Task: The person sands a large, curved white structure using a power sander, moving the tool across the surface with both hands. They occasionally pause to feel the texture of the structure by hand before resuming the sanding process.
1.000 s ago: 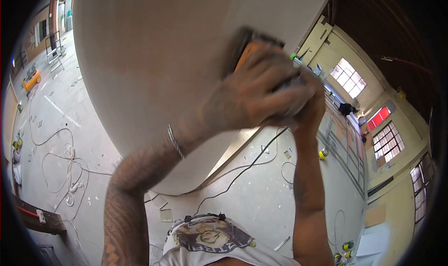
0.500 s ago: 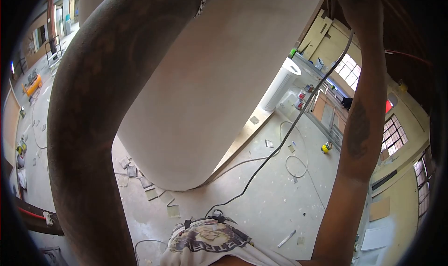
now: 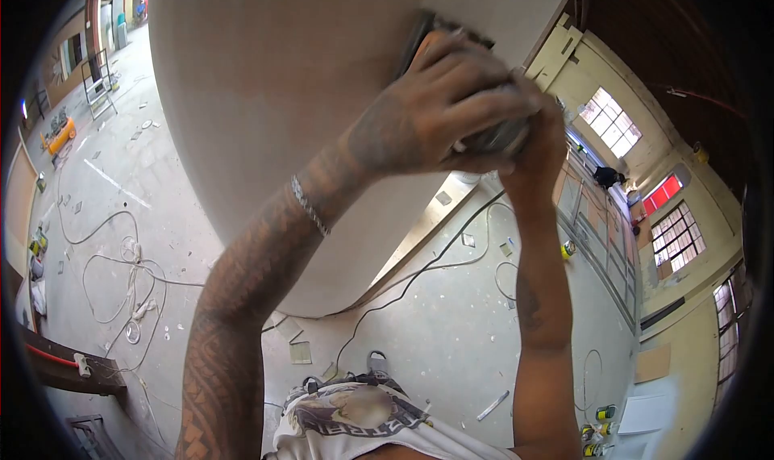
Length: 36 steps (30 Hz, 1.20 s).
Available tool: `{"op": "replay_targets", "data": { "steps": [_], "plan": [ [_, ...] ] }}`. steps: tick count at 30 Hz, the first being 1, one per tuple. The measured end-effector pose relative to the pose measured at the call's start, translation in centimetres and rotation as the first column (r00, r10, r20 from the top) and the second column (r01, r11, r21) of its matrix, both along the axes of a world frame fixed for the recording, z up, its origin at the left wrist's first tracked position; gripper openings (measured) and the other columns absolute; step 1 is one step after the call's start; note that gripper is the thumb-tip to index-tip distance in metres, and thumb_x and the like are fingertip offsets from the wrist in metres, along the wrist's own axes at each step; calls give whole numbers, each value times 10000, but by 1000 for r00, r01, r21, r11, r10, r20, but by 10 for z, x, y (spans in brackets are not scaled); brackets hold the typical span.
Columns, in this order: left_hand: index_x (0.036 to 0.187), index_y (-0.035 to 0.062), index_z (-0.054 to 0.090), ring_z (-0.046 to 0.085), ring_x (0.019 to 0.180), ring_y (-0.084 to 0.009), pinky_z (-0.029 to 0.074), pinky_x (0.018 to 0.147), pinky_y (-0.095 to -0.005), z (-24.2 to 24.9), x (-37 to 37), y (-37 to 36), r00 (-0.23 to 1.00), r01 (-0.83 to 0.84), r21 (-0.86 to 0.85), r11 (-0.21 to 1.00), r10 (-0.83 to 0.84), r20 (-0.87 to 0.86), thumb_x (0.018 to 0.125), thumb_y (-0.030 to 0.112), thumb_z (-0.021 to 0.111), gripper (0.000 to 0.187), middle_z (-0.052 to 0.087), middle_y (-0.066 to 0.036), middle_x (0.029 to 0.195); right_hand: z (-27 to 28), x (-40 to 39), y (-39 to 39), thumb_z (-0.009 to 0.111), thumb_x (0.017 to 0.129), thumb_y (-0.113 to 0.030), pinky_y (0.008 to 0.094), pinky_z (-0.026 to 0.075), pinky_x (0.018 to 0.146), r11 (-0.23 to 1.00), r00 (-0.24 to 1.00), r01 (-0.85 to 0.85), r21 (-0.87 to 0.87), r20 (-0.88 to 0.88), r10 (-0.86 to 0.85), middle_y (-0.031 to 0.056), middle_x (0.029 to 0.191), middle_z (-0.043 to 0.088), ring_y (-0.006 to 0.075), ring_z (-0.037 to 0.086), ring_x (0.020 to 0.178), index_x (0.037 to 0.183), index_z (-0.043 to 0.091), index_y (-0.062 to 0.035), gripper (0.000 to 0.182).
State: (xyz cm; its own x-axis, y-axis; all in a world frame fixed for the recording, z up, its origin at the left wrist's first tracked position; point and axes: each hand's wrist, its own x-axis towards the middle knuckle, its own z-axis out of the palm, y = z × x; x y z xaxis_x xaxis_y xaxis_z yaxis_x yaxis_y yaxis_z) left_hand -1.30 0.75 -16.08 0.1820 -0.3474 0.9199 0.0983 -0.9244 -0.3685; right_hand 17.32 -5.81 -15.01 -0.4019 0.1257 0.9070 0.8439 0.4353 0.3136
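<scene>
A black-and-orange power sander [image 3: 426, 47] lies against the pale, smooth face of a large rounded panel [image 3: 298, 121], near the top of the view. My left hand [image 3: 455, 105] is closed over the sander's body, with a chain bracelet on that wrist. My right hand [image 3: 538, 133] grips its rear end, partly behind my left fingers. Both hands are slightly blurred, and the sander's underside is hidden. A black cable [image 3: 419, 270] hangs from below my right hand and runs to the floor by my feet.
Looped cables [image 3: 133, 287] lie on the floor to the left. Small square scraps [image 3: 300, 353] are scattered at the panel's foot. Several tins [image 3: 597, 432] stand at lower right. An orange compressor [image 3: 59, 136] and a step ladder [image 3: 98, 89] are farther left.
Both hands have come down from the top edge into view, with the sander now visible. My left arm has swung away from the camera, uncovering the floor on the left.
</scene>
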Motion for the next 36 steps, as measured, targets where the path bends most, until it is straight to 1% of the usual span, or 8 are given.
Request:
{"op": "replay_targets", "data": {
  "steps": [7,13,18,22,27,33,35,36],
  "plan": [
    [1334,273,579,648,1233,-255,406,1157,-531,-104,-9,-18,990,-118,-217,969,97,-106,709,511,903,744,644,-75,1281,-104,-4,-10,750,807,-79,401,513,721,991,998,24,-132,-53,-32,44,936,589,269,589,856,1352,618,-265,591],
    [1315,300,537,668,1216,-268,401,1157,-524,-188,-3,-19,978,-165,-250,954,125,-169,738,563,873,718,676,-83,1262,-195,1,-13,752,783,-114,402,504,753,972,990,69,-225,-102,-94,22,943,597,255,576,843,1207,693,-253,449],
    [1315,299,537,669,1198,-277,385,1172,-519,-219,0,-20,978,-191,-230,954,163,-133,763,574,853,694,673,-90,1264,-209,7,-16,742,810,-152,364,491,707,978,996,86,-189,17,-84,-1,912,565,235,555,843,1202,669,-317,431],
    [1341,293,525,655,1208,-285,386,1173,-526,-168,4,-17,978,-191,-194,962,170,-121,756,570,858,727,668,-99,1255,-167,7,-11,746,798,-154,367,493,712,972,989,126,-197,-49,-138,-7,912,566,230,564,847,1159,704,-303,392],
    [1339,262,573,656,1188,-290,405,1145,-532,-77,12,-11,988,-147,-117,982,139,-73,727,528,887,737,666,-108,1240,-83,10,1,734,781,-125,360,503,676,997,988,4,-73,-152,-15,-2,858,542,221,574,772,1249,691,-294,499],
    [1308,141,607,663,1149,-314,444,1069,-539,32,8,7,987,-160,101,982,158,30,712,477,902,745,660,-138,1259,29,6,13,723,790,-98,372,522,637,994,997,-11,107,-74,19,6,825,544,251,583,729,1279,663,-317,539],
    [1340,91,569,647,1159,-291,468,1056,-511,63,0,18,987,-159,120,980,153,54,777,449,867,730,644,-144,1272,65,1,12,769,723,7,443,538,801,988,999,16,153,-38,-11,68,940,652,306,652,897,1322,624,-196,649],
    [1374,64,533,629,1174,-264,487,1057,-481,79,-4,25,990,-133,104,986,127,60,842,425,831,708,629,-143,1283,86,-4,6,740,793,-15,450,552,836,995,997,71,73,-37,-68,125,1065,669,341,675,984,1356,572,-151,602]
  ]
}}
